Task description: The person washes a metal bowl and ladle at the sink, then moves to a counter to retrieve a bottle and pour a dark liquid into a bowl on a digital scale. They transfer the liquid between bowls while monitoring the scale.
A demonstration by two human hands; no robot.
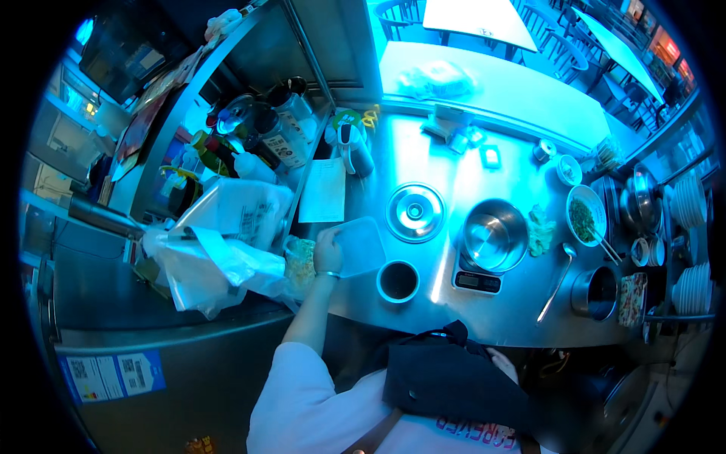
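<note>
My left hand (328,253) grips the left edge of a translucent plastic container (362,244) at the counter's left part. Its fingertips are partly hidden. Just left of the hand is a clear bag of pale, shredded-looking food (300,261). A white cup of dark liquid (398,282) stands right of the container. Behind it lies a round steel lid (415,212). A steel pot (495,235) rests on a digital kitchen scale (477,281). Of my right hand (503,362), only a small part shows beside the dark apron (448,380); its fingers are hidden.
White plastic bags (227,261) hang at the left. A pitcher (355,150) stands at the back. On the right are a bowl of chopped greens (584,215) with chopsticks, a ladle (556,284), a steel pot of dark content (595,293) and stacked plates (691,289).
</note>
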